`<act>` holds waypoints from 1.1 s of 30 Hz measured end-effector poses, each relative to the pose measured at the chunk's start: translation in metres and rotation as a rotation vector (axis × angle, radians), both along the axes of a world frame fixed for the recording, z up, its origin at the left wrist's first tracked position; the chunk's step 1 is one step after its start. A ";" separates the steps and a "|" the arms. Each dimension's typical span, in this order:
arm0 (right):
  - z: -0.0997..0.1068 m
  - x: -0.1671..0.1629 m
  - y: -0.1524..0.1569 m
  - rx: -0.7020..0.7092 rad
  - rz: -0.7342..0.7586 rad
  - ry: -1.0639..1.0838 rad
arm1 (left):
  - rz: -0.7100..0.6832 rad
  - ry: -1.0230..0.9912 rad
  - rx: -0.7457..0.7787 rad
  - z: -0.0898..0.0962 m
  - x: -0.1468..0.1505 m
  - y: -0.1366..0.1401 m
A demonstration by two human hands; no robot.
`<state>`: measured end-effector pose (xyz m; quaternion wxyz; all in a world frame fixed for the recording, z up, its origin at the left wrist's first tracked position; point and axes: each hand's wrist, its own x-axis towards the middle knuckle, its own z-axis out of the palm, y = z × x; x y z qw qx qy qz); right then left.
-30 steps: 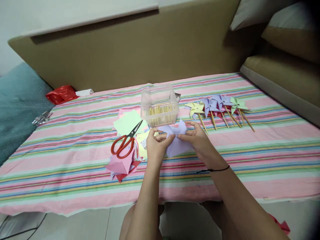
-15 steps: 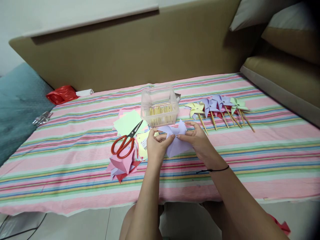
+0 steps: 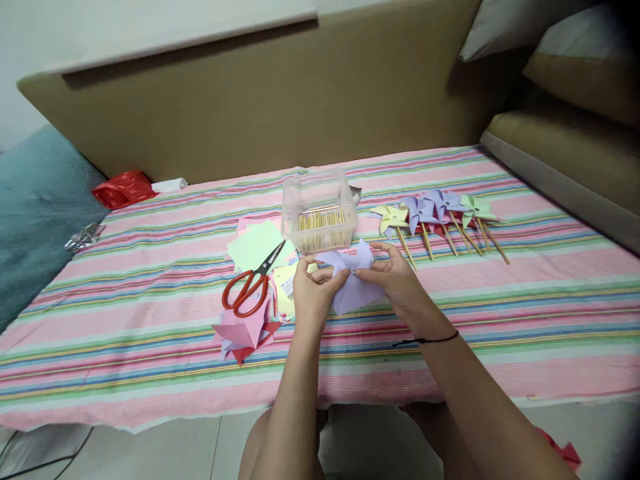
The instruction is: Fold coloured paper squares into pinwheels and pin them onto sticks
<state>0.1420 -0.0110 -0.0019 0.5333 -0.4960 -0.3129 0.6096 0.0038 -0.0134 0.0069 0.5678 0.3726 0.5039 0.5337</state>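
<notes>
Between my two hands is a sheet of purple paper [image 3: 356,293], partly folded, its corners curling up toward the middle. My left hand [image 3: 315,287] pinches its left side with the thumb near the centre. From the other side, my right hand [image 3: 393,275] grips it, thumb also close to the centre and fingers behind. Just left of my left hand lie red-handled scissors [image 3: 250,288], blades pointing up and right. They rest across a light green paper sheet [image 3: 260,243], yellow paper [image 3: 284,303] and folded pink paper pieces [image 3: 244,330].
A clear plastic box [image 3: 320,240] of short wooden sticks stands behind my hands. Several paper pinwheels [image 3: 423,210] on sticks lie to the right. A red plastic bag [image 3: 125,189] sits at the far left on the striped cloth [image 3: 165,293]. The sofa back [image 3: 280,107] rises behind.
</notes>
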 end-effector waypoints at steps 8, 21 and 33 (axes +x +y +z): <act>0.000 0.000 0.000 0.004 0.025 -0.009 | 0.070 0.046 0.021 0.001 0.002 0.000; 0.002 -0.003 -0.001 0.021 -0.012 -0.017 | 0.015 0.005 -0.009 0.003 0.000 0.000; 0.002 -0.001 -0.001 -0.007 0.071 -0.089 | -0.016 0.072 0.005 -0.004 -0.008 0.003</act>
